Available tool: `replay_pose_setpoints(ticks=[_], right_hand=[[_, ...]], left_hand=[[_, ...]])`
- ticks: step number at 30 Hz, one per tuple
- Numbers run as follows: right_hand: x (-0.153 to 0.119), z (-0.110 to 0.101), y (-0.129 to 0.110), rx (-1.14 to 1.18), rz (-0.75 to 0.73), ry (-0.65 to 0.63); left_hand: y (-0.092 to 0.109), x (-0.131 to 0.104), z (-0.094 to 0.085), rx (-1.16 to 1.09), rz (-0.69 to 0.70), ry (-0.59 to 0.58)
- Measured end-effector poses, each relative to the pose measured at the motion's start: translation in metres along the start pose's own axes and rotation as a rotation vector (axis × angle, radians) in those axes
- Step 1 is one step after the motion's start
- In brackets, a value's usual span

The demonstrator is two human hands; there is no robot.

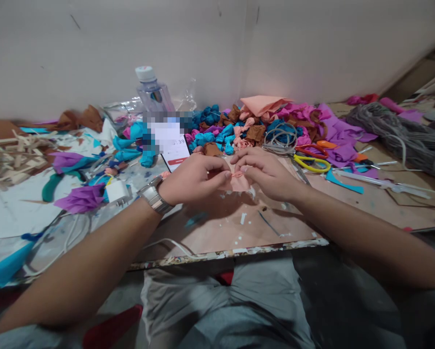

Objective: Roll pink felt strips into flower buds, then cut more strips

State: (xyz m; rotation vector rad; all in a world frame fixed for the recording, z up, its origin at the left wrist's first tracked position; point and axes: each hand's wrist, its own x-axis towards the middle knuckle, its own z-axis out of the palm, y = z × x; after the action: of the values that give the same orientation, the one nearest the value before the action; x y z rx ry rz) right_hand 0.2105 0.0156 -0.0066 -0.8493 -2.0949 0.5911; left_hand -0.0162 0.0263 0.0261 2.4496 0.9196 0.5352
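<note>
Between my two hands, just above the worktable point(217, 232), is a small piece of peach crepe paper point(240, 183), gathered and twisted along its upper edge. My left hand point(197, 178), with a metal watch at the wrist, pinches its left end between thumb and forefinger. The right end is pinched by my right hand point(263, 169), its fingers curled over the paper. Behind my hands lies a heap of crumpled crepe paper point(226, 135) in blue, brown, peach and pink. A phone point(173, 145) leans behind my left hand, part of it blurred out.
A plastic bottle point(154, 94) stands at the back. Yellow-handled scissors point(314, 165), a coil of wire point(281, 135) and a glue stick point(380, 183) lie to the right. Left are wooden sticks point(21, 155), a white charger point(118, 192) and purple paper flowers point(81, 198). Grey cord point(395, 135) is bundled far right.
</note>
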Motion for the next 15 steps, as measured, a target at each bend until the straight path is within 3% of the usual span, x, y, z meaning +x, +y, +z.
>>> replay_pose_setpoints(ticks=[15], right_hand=[[-0.0018, 0.0031, 0.0005, -0.127, -0.11, 0.07]], left_hand=[[0.0006, 0.0005, 0.0018, -0.139, -0.076, 0.026]])
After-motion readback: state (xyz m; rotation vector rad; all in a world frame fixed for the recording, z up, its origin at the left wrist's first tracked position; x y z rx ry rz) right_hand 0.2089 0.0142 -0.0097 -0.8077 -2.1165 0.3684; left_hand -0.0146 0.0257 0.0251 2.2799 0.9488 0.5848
